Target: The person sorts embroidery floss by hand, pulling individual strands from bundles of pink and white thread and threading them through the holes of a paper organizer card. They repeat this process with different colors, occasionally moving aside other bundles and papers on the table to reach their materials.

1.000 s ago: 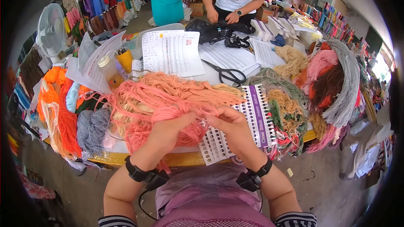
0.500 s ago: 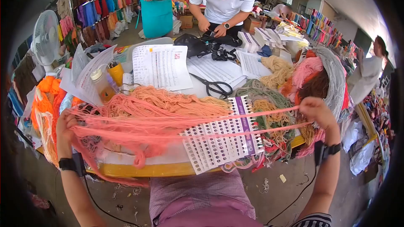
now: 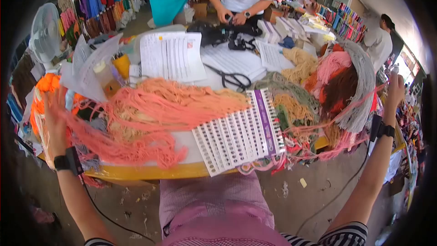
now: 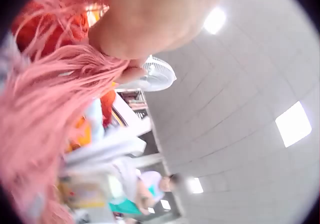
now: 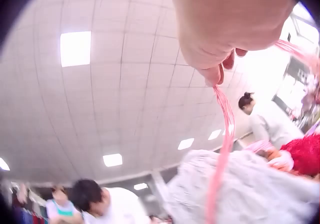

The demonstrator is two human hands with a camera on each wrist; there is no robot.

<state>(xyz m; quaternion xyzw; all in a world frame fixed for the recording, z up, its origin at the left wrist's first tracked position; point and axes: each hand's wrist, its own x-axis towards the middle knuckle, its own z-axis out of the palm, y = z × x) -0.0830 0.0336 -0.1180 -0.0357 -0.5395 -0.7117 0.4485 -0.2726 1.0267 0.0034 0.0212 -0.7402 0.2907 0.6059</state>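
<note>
At the far left of the table, my left hand [image 3: 54, 118] pinches the gathered end of a coral-pink bundle of yarn [image 4: 55, 99]. The bundle fans out from under the thumb and trails toward a coral and peach heap of yarn [image 3: 177, 105]. Raised out at the far right, my right hand [image 3: 395, 93] grips a thin length of the same pink yarn [image 5: 227, 129], which hangs from the fingertips. Its loose strands droop over a grey skein [image 3: 362, 91]. A white punched card [image 3: 232, 143] with a purple strip lies on the table between the hands.
Black scissors [image 3: 233, 79] and printed sheets [image 3: 170, 57] lie behind the heap. Orange yarn [image 3: 48, 84], a fan [image 3: 45, 32] and a bottle [image 3: 107, 79] stand left. Two people are across the table, and another [image 3: 380, 41] is at the right.
From close together at the middle, my hands have spread wide apart. The pink yarn was stretched between them; now it has parted, a thin length with the right hand and the bundle with the left.
</note>
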